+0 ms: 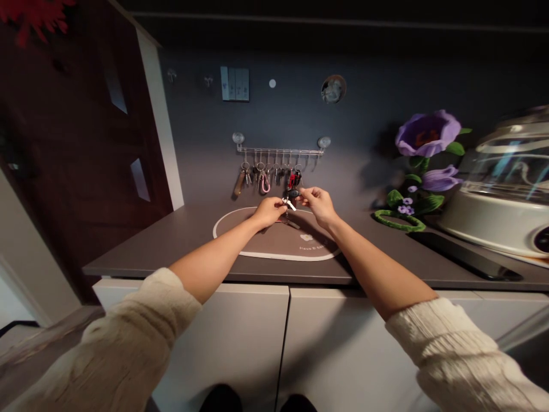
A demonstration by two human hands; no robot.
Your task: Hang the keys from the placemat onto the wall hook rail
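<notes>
Both hands meet over the mat, with a bunch of keys (291,205) between them. Closed at the fingertips, my left hand (270,213) pinches the bunch near a silver key. My right hand (318,205) grips a black key fob (294,194) on the same bunch from the right. A short chain dangles below the fingers; the ring itself is too small to make out. Just behind and above hangs a metal hook rail (281,151) bearing several key sets, among them a pink carabiner (265,184) and a red-and-black key item (293,180).
The oval mat (278,255) lies on the dark counter (171,252). To the right stand a purple knitted flower (429,134), a dark flat phone-like slab (465,254) and a cream appliance (484,212) with a clear top. A switch panel (235,84) is on the wall.
</notes>
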